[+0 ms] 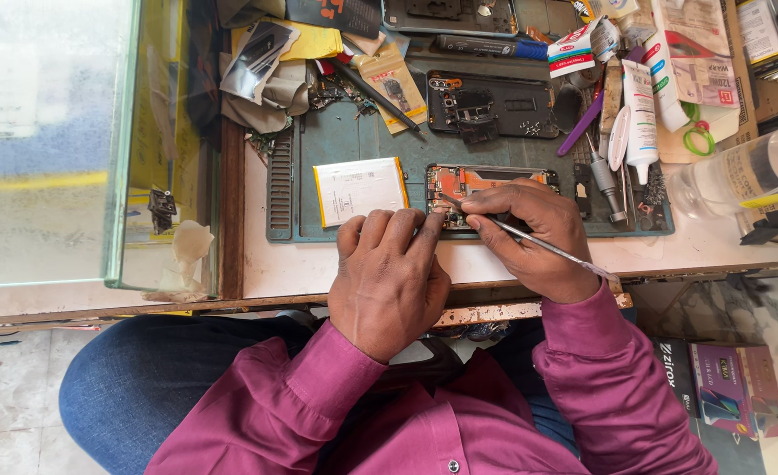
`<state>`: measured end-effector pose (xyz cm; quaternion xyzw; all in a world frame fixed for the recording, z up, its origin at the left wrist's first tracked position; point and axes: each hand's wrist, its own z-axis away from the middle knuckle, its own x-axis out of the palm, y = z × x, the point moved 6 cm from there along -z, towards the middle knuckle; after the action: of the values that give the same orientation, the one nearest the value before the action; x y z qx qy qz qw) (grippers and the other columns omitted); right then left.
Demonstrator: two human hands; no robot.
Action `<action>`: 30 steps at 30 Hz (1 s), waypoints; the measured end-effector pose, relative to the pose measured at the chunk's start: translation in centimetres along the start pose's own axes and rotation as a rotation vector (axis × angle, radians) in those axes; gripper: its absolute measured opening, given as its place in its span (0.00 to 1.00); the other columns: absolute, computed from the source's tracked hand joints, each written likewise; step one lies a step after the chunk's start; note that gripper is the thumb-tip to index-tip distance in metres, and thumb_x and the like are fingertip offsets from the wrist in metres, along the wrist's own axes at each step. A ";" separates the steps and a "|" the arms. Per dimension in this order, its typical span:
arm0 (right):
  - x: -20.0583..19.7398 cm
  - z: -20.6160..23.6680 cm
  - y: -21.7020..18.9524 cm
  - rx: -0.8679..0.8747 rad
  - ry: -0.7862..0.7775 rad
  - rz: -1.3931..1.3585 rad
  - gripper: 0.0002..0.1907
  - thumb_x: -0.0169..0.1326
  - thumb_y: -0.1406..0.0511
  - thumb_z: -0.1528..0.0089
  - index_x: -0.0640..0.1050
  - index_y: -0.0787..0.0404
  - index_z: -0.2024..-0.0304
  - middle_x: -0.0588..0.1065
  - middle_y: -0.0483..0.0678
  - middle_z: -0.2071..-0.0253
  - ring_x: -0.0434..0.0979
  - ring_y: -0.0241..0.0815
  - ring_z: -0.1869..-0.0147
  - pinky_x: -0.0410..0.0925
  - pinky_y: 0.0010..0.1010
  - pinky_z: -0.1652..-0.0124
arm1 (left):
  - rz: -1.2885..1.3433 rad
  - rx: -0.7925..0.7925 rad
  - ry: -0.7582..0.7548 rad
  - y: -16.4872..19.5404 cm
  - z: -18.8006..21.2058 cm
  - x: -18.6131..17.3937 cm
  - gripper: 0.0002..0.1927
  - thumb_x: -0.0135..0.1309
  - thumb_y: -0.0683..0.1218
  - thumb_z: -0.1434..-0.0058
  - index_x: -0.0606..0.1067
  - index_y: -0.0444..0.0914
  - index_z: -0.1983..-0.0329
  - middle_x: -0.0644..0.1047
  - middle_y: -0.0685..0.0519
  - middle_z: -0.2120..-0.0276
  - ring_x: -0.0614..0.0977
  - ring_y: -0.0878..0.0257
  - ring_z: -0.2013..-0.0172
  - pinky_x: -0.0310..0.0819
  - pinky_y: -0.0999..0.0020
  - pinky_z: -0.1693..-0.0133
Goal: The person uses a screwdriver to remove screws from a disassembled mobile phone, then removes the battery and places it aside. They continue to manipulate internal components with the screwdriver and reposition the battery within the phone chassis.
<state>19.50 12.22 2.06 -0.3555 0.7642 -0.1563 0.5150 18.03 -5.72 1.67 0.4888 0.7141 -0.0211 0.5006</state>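
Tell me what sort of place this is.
Most likely a phone repair bench. The left hand steadies an opened phone on a green work mat while the right hand works it with tweezers. A loose battery and a second opened phone lie nearby.

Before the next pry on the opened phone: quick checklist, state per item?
1. Left hand steadying the opened phone at its near edge: ok.
2. Right hand gripping the thin metal tool: ok.
3. Tool tip seated where intended: cannot tell, fingers hide it.
4. Phone lying flat on the green work mat: ok.
5. Loose battery clear of the hands, apart from the phone: ok.
6. Mat free of clutter: not ok, the screwdriver and white tube crowd its right side.
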 end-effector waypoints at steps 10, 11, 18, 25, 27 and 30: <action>0.0 -0.4 -0.9 -0.037 -0.041 0.011 0.14 0.63 0.69 0.37 0.81 0.62 0.48 0.81 0.51 0.50 0.82 0.47 0.45 0.72 0.36 0.46 | 0.025 -0.002 -0.007 0.1 0.0 0.1 0.29 0.57 0.45 0.49 0.75 0.33 0.41 0.74 0.49 0.54 0.74 0.53 0.52 0.61 0.56 0.45; 0.0 -0.5 -0.9 -0.041 -0.047 0.020 0.14 0.63 0.69 0.37 0.81 0.62 0.48 0.81 0.51 0.50 0.82 0.47 0.46 0.72 0.35 0.46 | 0.024 -0.002 -0.008 0.0 0.0 0.1 0.29 0.57 0.44 0.48 0.75 0.33 0.41 0.74 0.49 0.54 0.74 0.53 0.52 0.61 0.56 0.45; 0.1 -0.3 -0.6 -0.016 -0.069 -0.024 0.13 0.63 0.70 0.37 0.82 0.61 0.49 0.82 0.48 0.50 0.81 0.45 0.47 0.72 0.35 0.48 | 0.029 0.002 -0.006 0.0 0.0 0.0 0.28 0.57 0.45 0.48 0.76 0.33 0.42 0.74 0.49 0.55 0.74 0.53 0.52 0.62 0.56 0.45; 0.2 -0.3 -0.6 -0.037 -0.066 -0.016 0.13 0.63 0.69 0.37 0.82 0.61 0.50 0.82 0.49 0.51 0.81 0.46 0.46 0.72 0.35 0.46 | 0.017 0.004 -0.007 0.0 -0.1 0.0 0.28 0.57 0.45 0.48 0.76 0.33 0.42 0.74 0.49 0.55 0.74 0.53 0.52 0.62 0.56 0.45; 0.1 -0.3 -0.7 -0.032 -0.054 -0.006 0.13 0.62 0.69 0.36 0.81 0.61 0.49 0.82 0.49 0.50 0.82 0.46 0.46 0.72 0.35 0.46 | 0.021 0.002 -0.010 0.0 0.0 0.0 0.29 0.57 0.45 0.48 0.76 0.33 0.41 0.74 0.49 0.55 0.74 0.54 0.52 0.62 0.56 0.45; 0.2 -0.3 -0.7 -0.035 -0.057 0.005 0.13 0.63 0.68 0.37 0.82 0.61 0.49 0.82 0.49 0.51 0.82 0.46 0.47 0.72 0.34 0.47 | 0.016 0.005 -0.001 0.0 -0.1 0.0 0.29 0.57 0.45 0.48 0.76 0.33 0.41 0.74 0.49 0.55 0.74 0.54 0.52 0.62 0.56 0.45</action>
<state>19.43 11.54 2.55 -0.3670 0.7526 -0.1314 0.5308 18.01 -5.68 1.73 0.4956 0.7100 -0.0194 0.5000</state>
